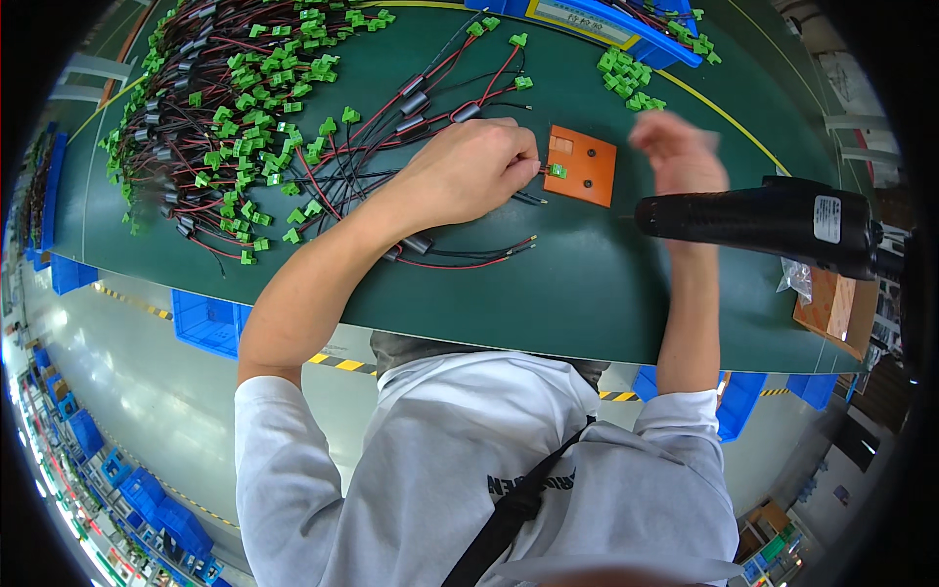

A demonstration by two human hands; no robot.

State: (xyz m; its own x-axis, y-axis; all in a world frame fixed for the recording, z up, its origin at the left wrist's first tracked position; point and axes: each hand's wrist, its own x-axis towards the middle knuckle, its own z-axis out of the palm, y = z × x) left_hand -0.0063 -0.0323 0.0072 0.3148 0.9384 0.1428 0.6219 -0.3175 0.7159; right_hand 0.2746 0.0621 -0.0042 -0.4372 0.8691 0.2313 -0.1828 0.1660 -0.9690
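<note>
My left hand (474, 166) rests on the green table, its fingers pinched on a wire whose end meets a small green connector (558, 171) on the edge of an orange block (584, 164). My right hand (678, 152) hovers blurred above the table just right of the orange block; whether it holds anything I cannot tell. A black electric screwdriver (758, 220) hangs horizontally in front of my right forearm, tip pointing left. Red and black wires with black ferrite cores (430, 117) lie under and around my left hand.
A big pile of wired green connectors (225, 108) fills the table's left. Loose green connectors (626, 80) lie near a blue bin (606, 24) at the far edge. A cardboard box (836, 308) sits at the right. Blue crates (210, 323) stand below the table edge.
</note>
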